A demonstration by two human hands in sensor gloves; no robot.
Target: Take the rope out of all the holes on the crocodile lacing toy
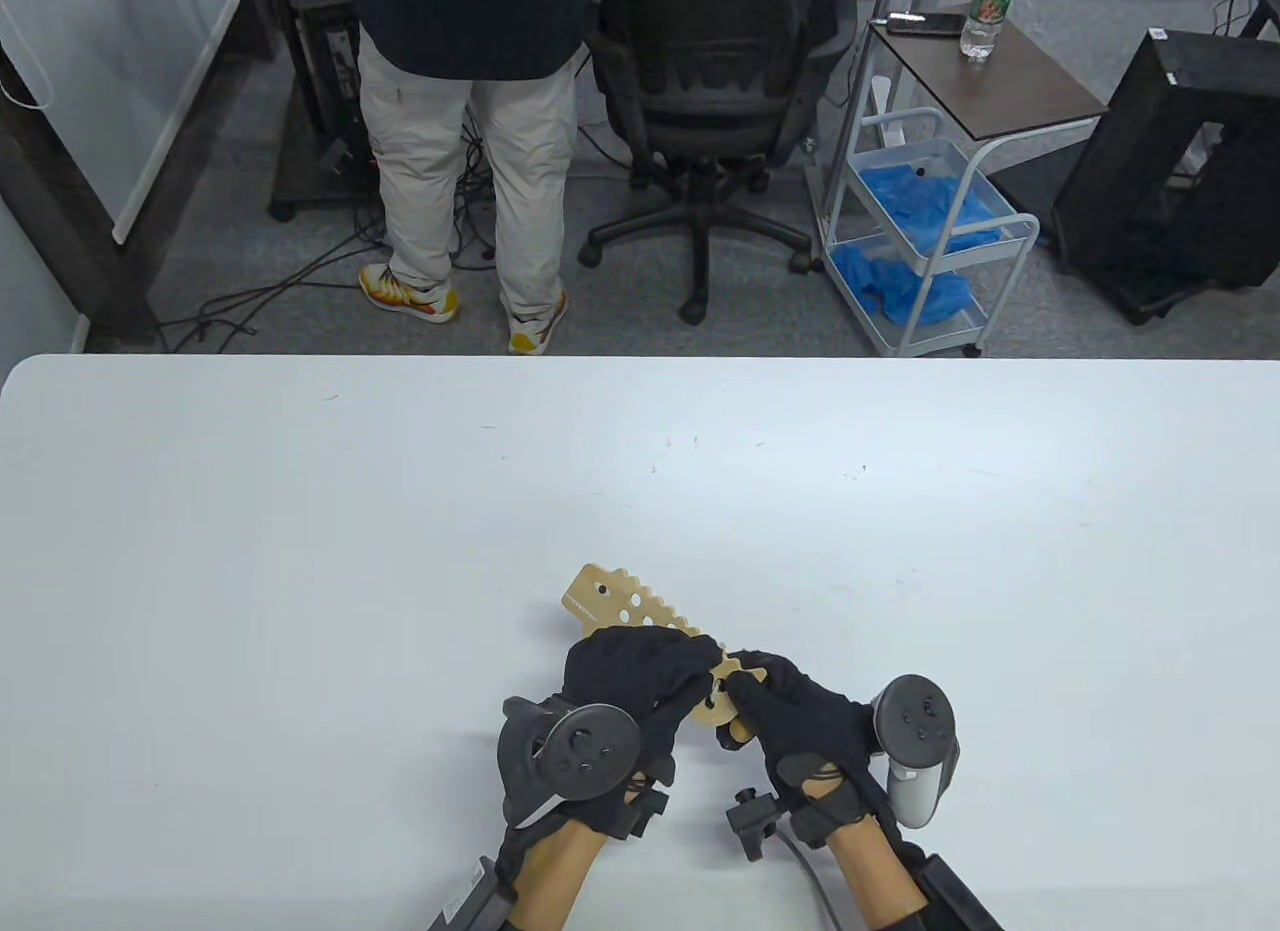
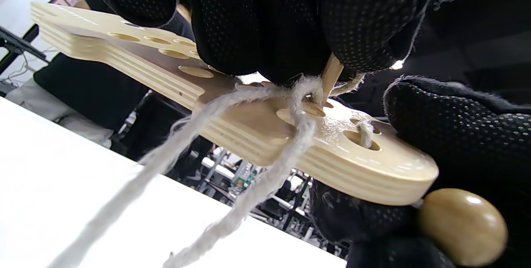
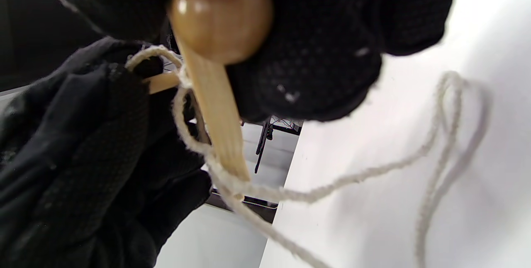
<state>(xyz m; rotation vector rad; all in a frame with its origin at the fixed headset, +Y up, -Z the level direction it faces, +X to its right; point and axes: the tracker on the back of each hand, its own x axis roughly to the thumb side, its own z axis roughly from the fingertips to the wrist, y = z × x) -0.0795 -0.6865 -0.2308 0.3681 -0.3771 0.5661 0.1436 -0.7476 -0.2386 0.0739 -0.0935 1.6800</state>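
Left hand (image 1: 640, 683): I see its grip clasped around the wooden crocodile board (image 1: 640, 621), held above the worktop (image 1: 300, 531) near its front edge | Right hand (image 1: 800, 711): grip pinching the board's end beside the wooden bead (image 2: 462, 226) | Rope (image 2: 290, 152): threaded through end holes, loose lengths trailing onto worktop

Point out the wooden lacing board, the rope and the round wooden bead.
wooden lacing board (image 2: 257, 123), left wrist view: bare top face between the holes.
rope (image 2: 265, 176), left wrist view: strand hanging below the board's edge.
round wooden bead (image 3: 221, 15), right wrist view: centre of its rounded surface.
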